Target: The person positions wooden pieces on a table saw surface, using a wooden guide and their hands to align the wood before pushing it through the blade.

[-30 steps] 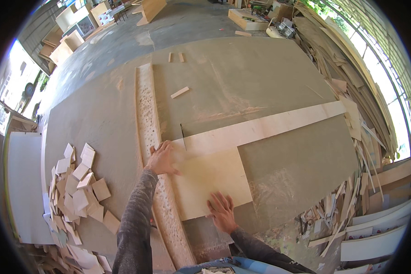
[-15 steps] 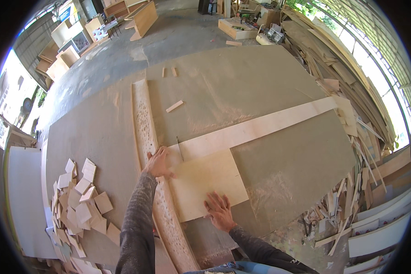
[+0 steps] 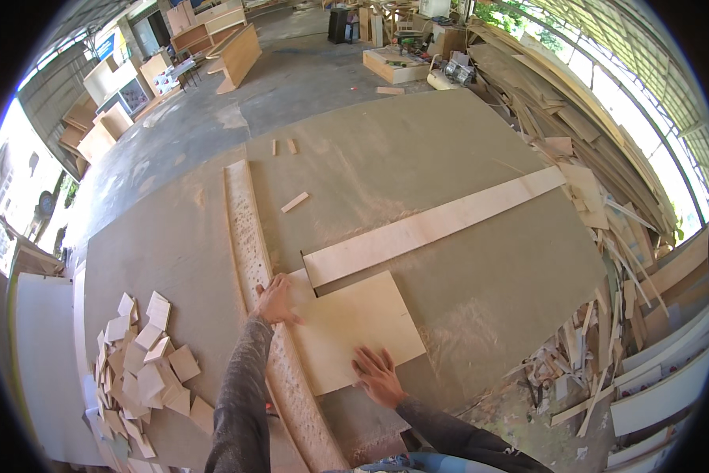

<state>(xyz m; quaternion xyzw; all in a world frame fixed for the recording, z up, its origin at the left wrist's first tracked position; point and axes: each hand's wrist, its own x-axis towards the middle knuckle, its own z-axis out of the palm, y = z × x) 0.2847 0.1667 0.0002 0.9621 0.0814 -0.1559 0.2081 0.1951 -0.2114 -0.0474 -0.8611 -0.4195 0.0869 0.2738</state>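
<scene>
My left hand (image 3: pixel 273 299) rests over the long pitted wooden guide rail (image 3: pixel 248 225), fingers stretched out against a small pale plywood piece (image 3: pixel 300 282). Beside that piece, a thin dark saw blade (image 3: pixel 307 270) stands up from the table. A long plywood strip (image 3: pixel 441 226) runs from the blade's right side toward the far right. Nearer to me lies a square plywood board (image 3: pixel 370 319), its far left part against the small piece. On the board's near edge my right hand (image 3: pixel 379 378) lies flat with its fingers spread.
Cut plywood squares (image 3: pixel 145 370) are heaped at the table's left. A few small wood sticks (image 3: pixel 295 202) lie beyond the strip. Offcuts (image 3: pixel 571 355) and long stacked boards (image 3: pixel 583 118) line the right side. A box-like wooden piece (image 3: pixel 396 66) sits on the far floor.
The small piece at my left hand now sits apart from the long strip, slightly nearer me, with the blade between them. The square board and both hands keep about the same arrangement.
</scene>
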